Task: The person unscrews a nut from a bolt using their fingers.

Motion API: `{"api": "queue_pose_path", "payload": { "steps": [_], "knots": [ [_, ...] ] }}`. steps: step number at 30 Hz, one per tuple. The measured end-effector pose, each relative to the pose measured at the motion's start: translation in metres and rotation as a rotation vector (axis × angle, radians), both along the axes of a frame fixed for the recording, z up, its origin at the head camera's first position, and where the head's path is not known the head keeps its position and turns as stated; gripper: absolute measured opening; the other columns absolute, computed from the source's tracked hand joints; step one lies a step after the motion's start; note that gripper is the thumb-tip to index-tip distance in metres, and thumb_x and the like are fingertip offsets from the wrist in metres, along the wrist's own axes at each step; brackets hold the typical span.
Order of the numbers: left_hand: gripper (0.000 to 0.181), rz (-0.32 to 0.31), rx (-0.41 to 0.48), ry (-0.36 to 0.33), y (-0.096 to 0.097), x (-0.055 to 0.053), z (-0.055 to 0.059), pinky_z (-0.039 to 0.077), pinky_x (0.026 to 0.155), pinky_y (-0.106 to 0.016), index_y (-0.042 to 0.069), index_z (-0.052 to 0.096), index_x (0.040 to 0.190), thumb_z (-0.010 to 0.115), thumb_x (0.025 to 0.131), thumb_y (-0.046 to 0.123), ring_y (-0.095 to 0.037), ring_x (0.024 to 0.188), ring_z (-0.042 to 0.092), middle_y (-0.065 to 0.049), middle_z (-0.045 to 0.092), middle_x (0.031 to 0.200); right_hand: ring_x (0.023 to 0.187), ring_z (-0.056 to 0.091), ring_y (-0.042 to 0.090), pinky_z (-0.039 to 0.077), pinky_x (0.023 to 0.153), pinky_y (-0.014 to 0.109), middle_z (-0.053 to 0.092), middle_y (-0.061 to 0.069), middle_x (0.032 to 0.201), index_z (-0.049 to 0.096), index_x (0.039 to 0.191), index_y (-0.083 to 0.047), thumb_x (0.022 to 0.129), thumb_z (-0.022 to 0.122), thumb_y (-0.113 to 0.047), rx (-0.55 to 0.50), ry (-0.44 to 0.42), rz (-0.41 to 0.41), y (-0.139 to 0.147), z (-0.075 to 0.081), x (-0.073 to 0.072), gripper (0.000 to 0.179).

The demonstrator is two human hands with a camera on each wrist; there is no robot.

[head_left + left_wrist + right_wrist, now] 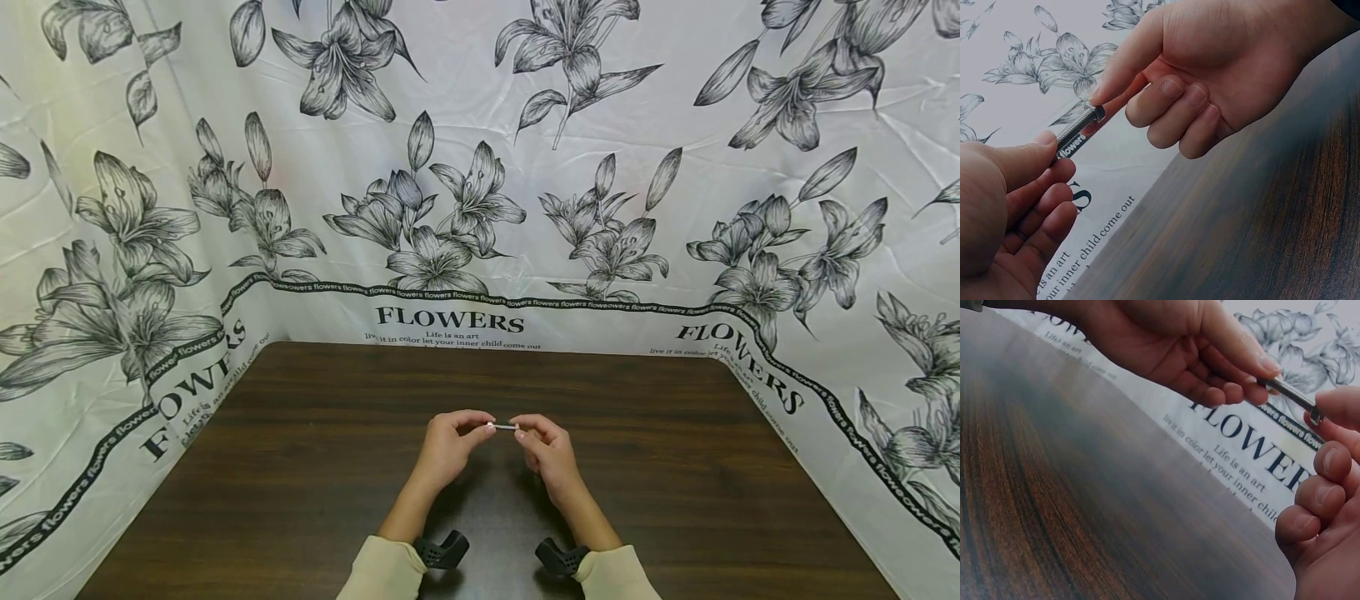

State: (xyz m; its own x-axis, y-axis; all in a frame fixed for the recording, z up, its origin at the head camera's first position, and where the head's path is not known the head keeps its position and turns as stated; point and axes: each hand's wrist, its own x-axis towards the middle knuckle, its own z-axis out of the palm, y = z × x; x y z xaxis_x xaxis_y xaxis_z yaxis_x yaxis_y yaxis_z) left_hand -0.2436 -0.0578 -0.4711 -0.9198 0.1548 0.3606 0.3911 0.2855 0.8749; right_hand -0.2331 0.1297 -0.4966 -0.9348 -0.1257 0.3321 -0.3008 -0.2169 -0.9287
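A short metal bolt (pixel 506 427) with a threaded shank is held level between the two hands above the table. My left hand (pixel 447 450) pinches its threaded end between thumb and index finger. At the other end, the thumb and index finger of my right hand (pixel 552 457) grip the bolt's wider head, partly covered by the fingertips. The left wrist view shows the threads of the bolt (pixel 1077 129) in the gap between the hands. Curled toward the palm, the other fingers of the right hand (pixel 1329 506) stay off the bolt.
A dark brown wooden table (pixel 300 467) lies beneath both hands. White cloth (pixel 465 108) printed with black flowers and lettering hangs around its back and sides. Each wrist wears a black camera mount (pixel 444 551) at the edge of a cream sleeve (pixel 386 571).
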Motion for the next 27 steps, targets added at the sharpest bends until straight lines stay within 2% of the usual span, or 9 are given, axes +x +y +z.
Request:
{"api": "queue_pose_path", "payload": {
  "steps": [4,11,17,19,21,23,27],
  "knots": [
    [0.013,-0.007,0.021,0.005,0.0,0.001,0.0,0.049,0.063,-0.026,0.001,0.074,0.094,0.075,0.085,0.01,-0.011,0.071,0.06,0.001,0.07,0.081,0.044,0.03,0.01,0.026,0.042,0.023,0.038,-0.003,0.057,0.057,0.108,0.018,0.091,0.06,0.005,0.0,0.036,-0.001,0.0,0.0,0.0,0.021],
    [0.008,0.007,0.012,-0.003,-0.002,0.0,0.0,0.049,0.064,-0.027,0.01,0.075,0.093,0.075,0.085,0.01,-0.011,0.071,0.06,0.004,0.069,0.081,0.044,0.031,0.01,0.025,0.041,0.026,0.039,0.0,0.057,0.059,0.108,0.016,0.089,0.061,0.009,0.005,0.09,-0.013,0.0,-0.001,-0.001,0.021],
    [0.008,0.006,0.003,-0.003,-0.001,0.0,0.0,0.049,0.064,-0.027,0.011,0.075,0.093,0.075,0.085,0.01,-0.011,0.071,0.06,0.005,0.069,0.081,0.045,0.032,0.01,0.025,0.042,0.029,0.038,0.002,0.057,0.058,0.115,0.016,0.088,0.063,0.008,0.007,0.104,-0.019,0.001,-0.001,-0.001,0.028],
    [0.008,0.006,0.001,-0.005,-0.001,0.0,0.001,0.049,0.064,-0.027,0.009,0.075,0.093,0.075,0.085,0.01,-0.011,0.071,0.06,0.005,0.069,0.081,0.046,0.032,0.009,0.024,0.042,0.031,0.038,0.0,0.058,0.057,0.117,0.017,0.09,0.061,0.008,0.002,0.089,-0.012,0.001,0.0,-0.001,0.029],
    [0.009,0.005,-0.004,-0.001,-0.001,0.0,0.0,0.049,0.064,-0.026,0.008,0.075,0.094,0.075,0.085,0.01,-0.011,0.071,0.06,0.005,0.069,0.081,0.045,0.033,0.006,0.023,0.042,0.031,0.038,-0.001,0.058,0.057,0.117,0.017,0.093,0.059,0.005,0.014,0.048,-0.009,0.0,0.007,0.002,0.027],
    [0.01,0.004,-0.004,0.009,-0.001,0.0,0.0,0.049,0.064,-0.026,0.006,0.075,0.094,0.075,0.085,0.01,-0.011,0.071,0.06,0.004,0.069,0.081,0.044,0.033,0.004,0.023,0.042,0.027,0.039,-0.003,0.057,0.058,0.112,0.017,0.096,0.056,0.0,0.042,0.0,-0.018,-0.001,0.016,0.007,0.024],
    [0.011,-0.001,0.004,0.028,0.0,0.0,-0.001,0.049,0.064,-0.026,0.004,0.075,0.094,0.075,0.085,0.011,-0.011,0.071,0.06,0.002,0.07,0.082,0.042,0.032,0.001,0.026,0.042,0.02,0.037,-0.005,0.051,0.059,0.1,0.02,0.101,0.051,-0.009,0.125,-0.089,-0.058,-0.003,0.03,0.014,0.03]
  ]
}}
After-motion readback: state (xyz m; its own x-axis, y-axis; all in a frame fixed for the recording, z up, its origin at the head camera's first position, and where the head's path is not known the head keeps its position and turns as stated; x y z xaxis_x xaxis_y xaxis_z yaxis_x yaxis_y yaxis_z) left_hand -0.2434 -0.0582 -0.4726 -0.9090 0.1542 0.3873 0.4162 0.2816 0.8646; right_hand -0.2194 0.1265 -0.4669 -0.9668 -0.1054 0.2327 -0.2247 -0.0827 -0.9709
